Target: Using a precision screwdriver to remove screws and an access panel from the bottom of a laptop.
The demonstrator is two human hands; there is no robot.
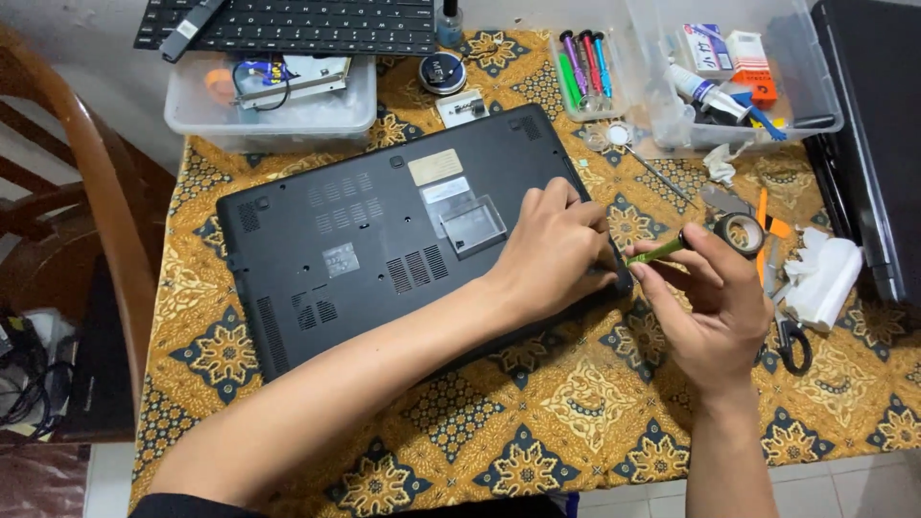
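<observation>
1. We see one black laptop [384, 230] lying upside down on the desk [576, 403], which wears a brown and gold patterned cloth.
2. Our left hand [552, 251] rests flat on the laptop's right end, with its grip spread apart and clamped on nothing.
3. Our right hand [715, 302] is just to the right of the laptop. Its grip is squeezed together on a thin green screwdriver [657, 254], whose tip points at the laptop's right edge.
4. Behind the laptop on the left is one clear box [278, 115]. It holds a flat silver part with wires.
5. Behind the laptop on the right is a small clear tray [587, 72] with four coloured screwdrivers in it.
6. Further right of the laptop is a big clear tub [739, 86]. It holds small boxes and a tube.
7. One roll of black tape [741, 233] sits right of the laptop, just behind our right hand.
8. One black keyboard [297, 24] lies behind the laptop.
</observation>
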